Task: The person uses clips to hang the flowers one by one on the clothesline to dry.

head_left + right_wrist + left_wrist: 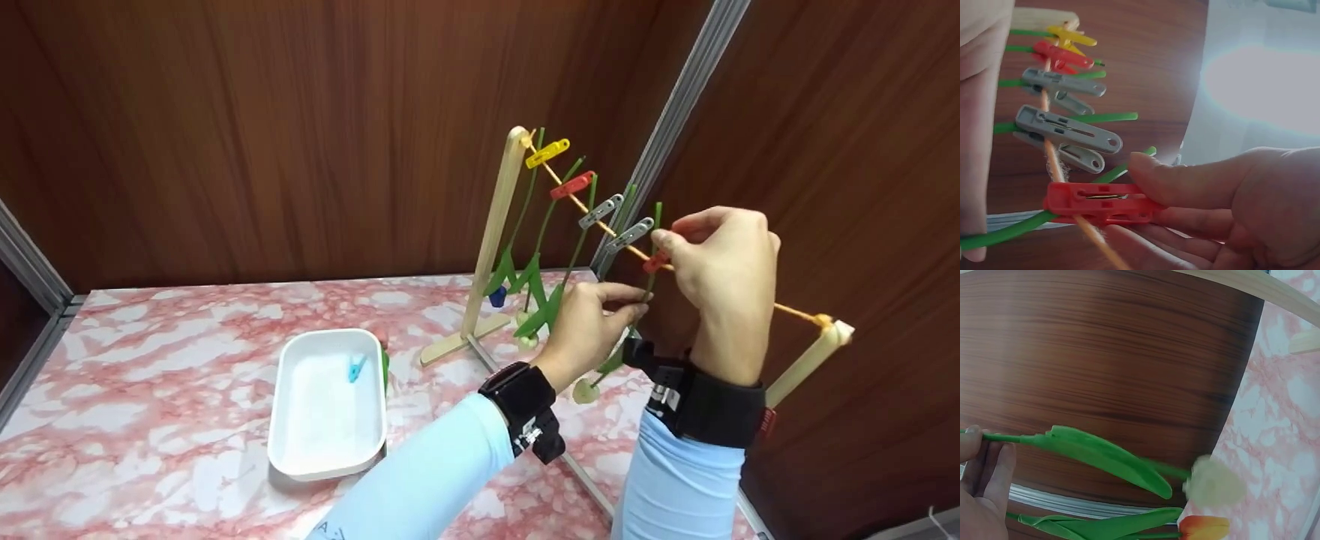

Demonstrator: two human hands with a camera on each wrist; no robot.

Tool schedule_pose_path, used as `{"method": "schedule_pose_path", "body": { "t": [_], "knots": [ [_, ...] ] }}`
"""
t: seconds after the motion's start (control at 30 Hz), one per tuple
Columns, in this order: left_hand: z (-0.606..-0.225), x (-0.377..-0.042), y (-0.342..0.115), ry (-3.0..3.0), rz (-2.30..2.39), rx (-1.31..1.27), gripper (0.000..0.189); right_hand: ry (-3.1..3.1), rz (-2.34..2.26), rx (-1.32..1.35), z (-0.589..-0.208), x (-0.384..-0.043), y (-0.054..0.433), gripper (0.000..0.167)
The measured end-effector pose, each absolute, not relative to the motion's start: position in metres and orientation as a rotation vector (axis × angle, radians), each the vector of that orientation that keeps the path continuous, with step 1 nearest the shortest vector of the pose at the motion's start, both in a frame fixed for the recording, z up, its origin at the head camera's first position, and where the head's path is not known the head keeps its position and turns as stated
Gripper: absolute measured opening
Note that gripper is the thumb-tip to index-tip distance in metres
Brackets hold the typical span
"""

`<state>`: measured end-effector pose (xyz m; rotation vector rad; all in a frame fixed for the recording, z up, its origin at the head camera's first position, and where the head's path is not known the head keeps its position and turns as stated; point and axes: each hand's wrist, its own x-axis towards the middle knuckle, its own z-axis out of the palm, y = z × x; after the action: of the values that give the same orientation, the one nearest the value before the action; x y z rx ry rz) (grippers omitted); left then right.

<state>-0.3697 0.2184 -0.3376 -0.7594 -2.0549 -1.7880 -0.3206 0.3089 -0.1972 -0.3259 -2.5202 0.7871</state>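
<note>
My right hand pinches a red clothespin between thumb and fingers. This clothespin sits across an orange string, its jaws at a green stem. Lower down, my left hand pinches that stem, which belongs to an artificial tulip with a pale flower head hanging downward. Farther along the string, two grey clothespins, another red clothespin and a yellow clothespin clip more upside-down tulips. An orange-yellow tulip hangs beside the held one in the left wrist view.
Wooden posts carry the string at both ends. On the pink marbled table, a white tray contains a light blue clothespin. Something green shows behind the tray's right edge. Brown wood-grain panels enclose the table.
</note>
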Motion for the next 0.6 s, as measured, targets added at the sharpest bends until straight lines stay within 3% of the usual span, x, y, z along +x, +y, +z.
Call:
{"method": "schedule_pose_path", "body": {
  "t": [0.3, 0.6],
  "knots": [
    [-0.343, -0.365, 0.205, -2.083, -1.822, -0.777, 0.021, -2.496, 0.784, -0.326, -0.197, -0.318, 0.308, 0.041],
    [-0.347, -0.354, 0.16, -1.983, -1.866, -0.756, 0.021, -2.485, 0.867, -0.305, -0.197, -0.314, 0.303, 0.058]
  ]
}}
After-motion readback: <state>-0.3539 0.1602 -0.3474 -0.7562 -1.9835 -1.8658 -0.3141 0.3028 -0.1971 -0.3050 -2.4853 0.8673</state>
